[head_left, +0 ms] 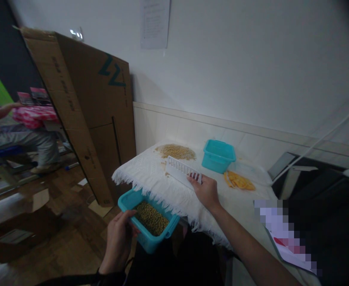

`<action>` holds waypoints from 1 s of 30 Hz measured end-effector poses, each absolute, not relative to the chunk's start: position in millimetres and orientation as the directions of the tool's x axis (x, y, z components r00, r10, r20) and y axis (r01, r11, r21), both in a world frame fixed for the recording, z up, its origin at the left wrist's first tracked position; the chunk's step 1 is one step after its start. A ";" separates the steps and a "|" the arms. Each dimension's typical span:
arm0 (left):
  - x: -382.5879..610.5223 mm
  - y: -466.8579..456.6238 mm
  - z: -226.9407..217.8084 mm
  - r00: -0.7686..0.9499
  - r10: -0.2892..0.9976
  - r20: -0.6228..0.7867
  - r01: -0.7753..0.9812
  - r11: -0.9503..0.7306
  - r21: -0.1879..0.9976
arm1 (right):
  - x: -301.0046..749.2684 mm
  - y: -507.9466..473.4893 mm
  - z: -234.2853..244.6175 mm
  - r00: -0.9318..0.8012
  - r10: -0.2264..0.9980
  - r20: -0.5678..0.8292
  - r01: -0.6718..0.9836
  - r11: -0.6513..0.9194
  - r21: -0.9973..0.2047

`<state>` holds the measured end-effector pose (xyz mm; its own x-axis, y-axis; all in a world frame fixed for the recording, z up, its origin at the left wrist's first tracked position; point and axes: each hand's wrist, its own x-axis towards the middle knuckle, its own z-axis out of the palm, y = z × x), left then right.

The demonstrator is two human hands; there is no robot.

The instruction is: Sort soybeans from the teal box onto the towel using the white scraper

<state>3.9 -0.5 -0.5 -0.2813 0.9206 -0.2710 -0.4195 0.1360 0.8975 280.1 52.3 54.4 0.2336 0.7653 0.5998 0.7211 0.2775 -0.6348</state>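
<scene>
My left hand (119,234) is closed on the near-left rim of a teal plastic bin (150,240), just below the table's fringed edge. Inside lies a layer of soybeans (152,218). In my right hand (206,190), thumb and fingers pinch one end of a white slotted plastic strip (179,169), held low over the white cloth (144,167). Beyond the strip, a heap of loose soybeans (176,151) is spread on the cloth, with a few strays beside the strip. Whether the strip touches the cloth, I cannot tell.
A second teal bin (219,157) stands on the table by the wall, near a crumpled orange-yellow item (240,180) and a clear lid (256,172). A tall cardboard box (97,107) rises at the left. Farther left, a person (22,135) sits at another table.
</scene>
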 end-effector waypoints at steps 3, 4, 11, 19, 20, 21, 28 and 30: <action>3.7 -0.1 -0.5 -0.293 0.919 -0.265 -0.411 0.129 0.903 | 278.9 53.4 53.7 0.224 0.772 0.594 0.710 0.288 -0.643; 3.6 0.0 -0.5 -0.298 0.919 -0.260 -0.406 0.125 0.905 | 278.3 53.8 53.7 0.223 0.774 0.593 0.706 0.291 -0.646; 3.4 -1.0 -1.1 -0.299 0.922 -0.245 -0.384 0.119 0.915 | 274.1 54.4 55.2 0.224 0.789 0.572 0.654 0.313 -0.688; 0.5 1.4 5.3 -0.296 0.915 -0.275 -0.404 0.141 0.904 | 271.0 52.2 53.1 0.180 0.821 0.542 0.586 0.353 -0.729; -0.1 1.9 5.6 -0.295 0.913 -0.281 -0.409 0.145 0.901 | 270.6 51.3 53.4 0.178 0.825 0.537 0.580 0.353 -0.734; -0.7 2.2 5.7 -0.296 0.912 -0.286 -0.414 0.147 0.898 | 270.0 49.8 53.9 0.175 0.830 0.529 0.572 0.351 -0.741; -0.6 0.9 7.5 -0.308 0.910 -0.277 -0.423 0.130 0.897 | 254.1 21.4 57.7 0.092 0.897 0.433 0.452 0.350 -0.821; 0.6 0.5 8.0 -0.301 0.912 -0.278 -0.426 0.133 0.895 | 253.1 15.0 62.0 0.074 0.913 0.400 0.402 0.340 -0.850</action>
<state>0.6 0.5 8.0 -0.3011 0.9121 -0.2784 -0.4255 0.1327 0.8952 253.1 15.0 62.0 0.0738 0.9135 0.4002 0.4016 0.3401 -0.8503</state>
